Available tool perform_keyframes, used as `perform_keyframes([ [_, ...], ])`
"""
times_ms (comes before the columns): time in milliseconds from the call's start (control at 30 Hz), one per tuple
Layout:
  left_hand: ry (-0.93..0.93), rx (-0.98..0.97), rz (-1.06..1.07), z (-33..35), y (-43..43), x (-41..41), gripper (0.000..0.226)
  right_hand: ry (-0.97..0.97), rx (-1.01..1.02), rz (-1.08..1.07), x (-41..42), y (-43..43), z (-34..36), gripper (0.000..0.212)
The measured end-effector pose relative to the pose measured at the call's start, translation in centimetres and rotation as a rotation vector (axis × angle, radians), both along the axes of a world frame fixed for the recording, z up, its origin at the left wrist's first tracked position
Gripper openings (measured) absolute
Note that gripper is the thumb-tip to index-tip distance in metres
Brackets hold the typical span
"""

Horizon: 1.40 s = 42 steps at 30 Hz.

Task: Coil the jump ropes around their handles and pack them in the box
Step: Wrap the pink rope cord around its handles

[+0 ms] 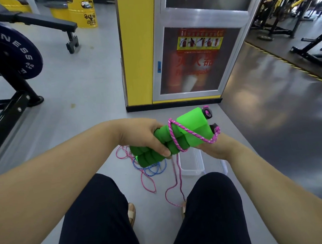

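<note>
Two green foam handles [187,131] lie side by side in my grip, held above my knees. My left hand [146,136] wraps their lower end. A pink rope [183,129] crosses the handles in a couple of turns, and my right hand [214,147] holds it from below at the upper end. The rest of the pink rope hangs down to the floor [171,189]. A blue rope [151,169] lies tangled on the floor under the handles. A clear plastic box [192,163] sits on the floor, partly hidden behind my right hand.
A yellow pillar [138,47] with a fire-extinguisher cabinet [194,59] stands just ahead. A weight plate [10,50] on a black rack and a bench [42,19] are on the left. Gym machines [301,19] fill the far right. My knees [97,210] frame the floor below.
</note>
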<state>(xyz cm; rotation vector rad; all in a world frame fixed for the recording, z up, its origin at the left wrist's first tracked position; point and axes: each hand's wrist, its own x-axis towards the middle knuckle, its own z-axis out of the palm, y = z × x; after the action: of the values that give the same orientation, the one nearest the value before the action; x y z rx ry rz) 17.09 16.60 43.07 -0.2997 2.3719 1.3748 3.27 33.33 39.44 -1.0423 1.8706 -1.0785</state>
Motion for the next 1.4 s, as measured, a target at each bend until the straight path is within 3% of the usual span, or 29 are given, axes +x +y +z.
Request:
perform_keyframes([
  [100, -0.053, -0.059, -0.045, 0.1, 0.1, -0.5, 0.019, -0.456, -0.302, -0.071, -0.6, -0.3, 1.0, 0.018],
  [133, -0.076, -0.077, -0.043, 0.0, 0.0, -0.6, 0.019, -0.557, -0.378, -0.075, -0.9, -0.5, 1.4, 0.03],
  [200, -0.109, -0.076, -0.016, -0.3, -0.2, -0.7, 0.02, -0.509, -0.399, 0.013, -1.0, -0.9, 1.6, 0.058],
  [267, -0.119, -0.024, 0.022, -0.8, -0.5, -0.6, 0.022, -0.38, -0.408, 0.035, -0.6, -1.2, 1.2, 0.057],
  [333, -0.106, 0.079, 0.09, -1.2, -0.6, -0.6, 0.022, -0.322, -0.463, -0.099, -0.2, -1.4, 0.1, 0.06],
  [467, -0.024, 0.262, 0.248, -1.4, -0.6, -0.9, 0.015, -0.51, -0.585, -0.233, 1.2, -2.2, -2.1, 0.09],
  [600, 0.013, 0.324, 0.281, -1.2, -0.5, -1.0, 0.015, -0.7, -0.635, -0.267, 2.5, -3.2, -2.6, 0.078],
  [700, 0.01, 0.353, 0.275, -1.4, -0.6, -0.7, 0.014, -0.791, -0.625, -0.26, 2.6, -3.3, -2.5, 0.087],
  [800, -0.025, 0.394, 0.201, -1.4, -0.3, -0.5, 0.025, -0.757, -0.614, -0.086, 2.4, -2.7, -2.5, 0.087],
  [933, -0.086, 0.476, 0.115, -1.2, -0.1, -0.3, 0.027, -0.666, -0.625, 0.13, 2.0, -2.3, -2.2, 0.058],
  [1000, -0.095, 0.496, 0.097, -0.9, -0.1, -0.2, 0.021, -0.655, -0.603, 0.183, 2.2, -2.4, -1.7, 0.064],
  [1100, -0.084, 0.498, 0.1, -0.7, -0.1, -0.2, 0.018, -0.701, -0.542, 0.162, 2.4, -2.6, -1.4, 0.082],
  [1233, -0.102, 0.416, 0.124, -0.4, -0.5, 0.0, 0.024, -0.549, -0.41, 0.124, 2.4, -2.4, -1.7, 0.072],
  [1267, -0.108, 0.394, 0.135, -0.3, -0.6, 0.1, 0.025, -0.486, -0.366, 0.096, 2.4, -2.3, -1.8, 0.067],
  [1367, -0.094, 0.332, 0.177, -0.3, -0.8, 0.0, 0.023, -0.312, -0.314, -0.048, 2.9, -2.4, -1.9, 0.023],
  [1400, -0.08, 0.31, 0.195, -0.3, -0.7, 0.0, 0.022, -0.281, -0.32, -0.099, 3.2, -2.5, -1.9, 0.021],
])
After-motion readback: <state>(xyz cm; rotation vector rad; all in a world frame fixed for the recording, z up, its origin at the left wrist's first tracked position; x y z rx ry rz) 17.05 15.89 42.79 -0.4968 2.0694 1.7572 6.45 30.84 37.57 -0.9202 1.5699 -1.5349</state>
